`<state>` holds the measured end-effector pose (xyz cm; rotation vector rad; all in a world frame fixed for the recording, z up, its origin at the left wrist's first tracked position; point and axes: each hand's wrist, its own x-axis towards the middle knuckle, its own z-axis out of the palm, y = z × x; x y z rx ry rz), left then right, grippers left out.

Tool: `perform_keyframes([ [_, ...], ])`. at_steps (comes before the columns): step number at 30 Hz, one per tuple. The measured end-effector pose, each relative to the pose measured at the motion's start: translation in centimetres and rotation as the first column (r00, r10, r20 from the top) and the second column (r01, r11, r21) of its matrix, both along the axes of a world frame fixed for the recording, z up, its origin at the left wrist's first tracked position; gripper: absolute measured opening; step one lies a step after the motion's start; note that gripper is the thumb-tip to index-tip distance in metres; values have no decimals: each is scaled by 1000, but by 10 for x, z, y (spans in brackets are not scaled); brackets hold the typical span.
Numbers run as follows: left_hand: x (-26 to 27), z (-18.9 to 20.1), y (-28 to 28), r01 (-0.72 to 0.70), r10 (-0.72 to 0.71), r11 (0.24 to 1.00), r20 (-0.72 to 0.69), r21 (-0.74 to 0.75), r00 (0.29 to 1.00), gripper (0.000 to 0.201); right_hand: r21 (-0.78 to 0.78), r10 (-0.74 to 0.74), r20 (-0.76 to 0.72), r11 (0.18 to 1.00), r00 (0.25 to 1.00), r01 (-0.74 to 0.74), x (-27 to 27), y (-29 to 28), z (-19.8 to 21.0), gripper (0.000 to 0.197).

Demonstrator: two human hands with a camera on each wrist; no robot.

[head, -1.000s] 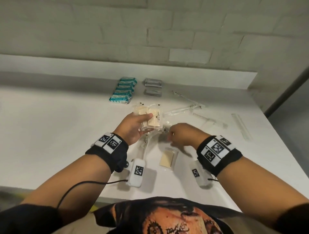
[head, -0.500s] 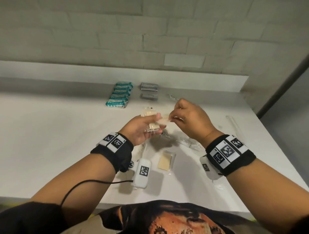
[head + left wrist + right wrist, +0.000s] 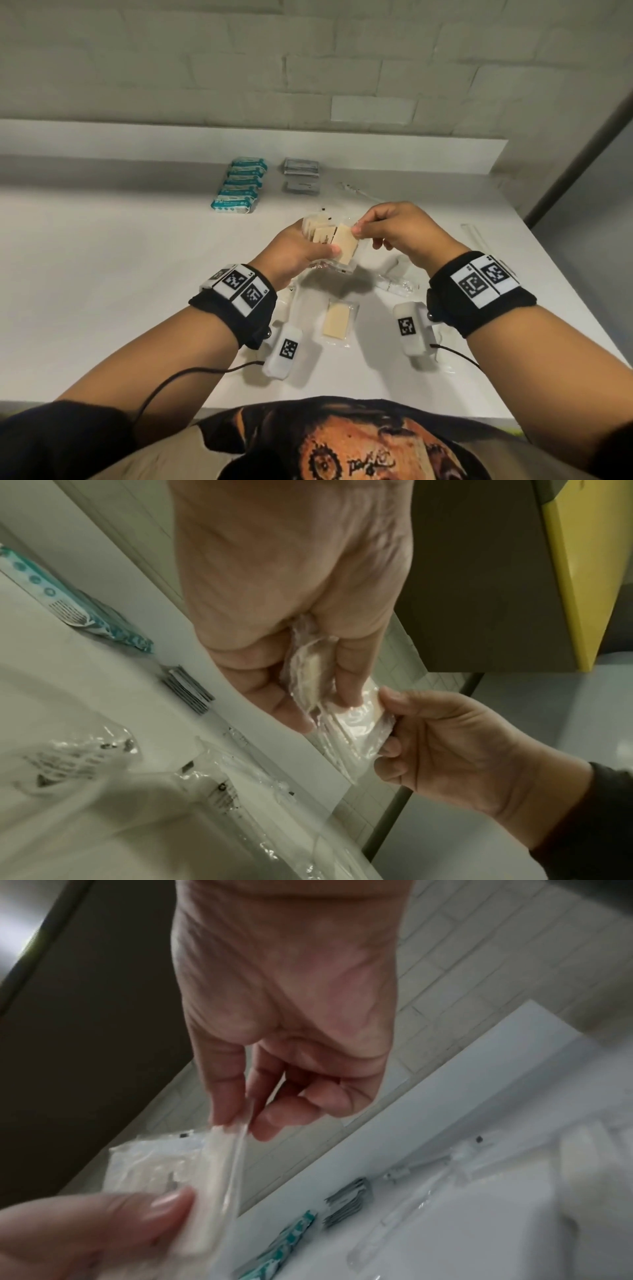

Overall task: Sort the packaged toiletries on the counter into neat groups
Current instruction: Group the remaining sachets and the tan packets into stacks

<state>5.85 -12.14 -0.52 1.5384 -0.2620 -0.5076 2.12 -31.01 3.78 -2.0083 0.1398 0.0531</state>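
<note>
White counter [image 3: 102, 291], both hands pinching packets [image 3: 330, 240]

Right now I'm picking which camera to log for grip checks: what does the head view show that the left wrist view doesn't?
Only the head view: a single beige packet lying on the counter between the wrists, and both marker wristbands. Only the left wrist view: a yellow panel and the left hand's palm side. Both: the left hand gripping the stack of beige packets, the right hand pinching the front packet, teal packs, grey sachets.
</note>
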Motion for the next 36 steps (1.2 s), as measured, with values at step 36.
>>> perform_keyframes([
  [36, 8, 9, 7, -11, -8, 995, -179, -100, 984, 8, -587, 217, 316, 810, 924, 11, -4, 21, -20, 12],
])
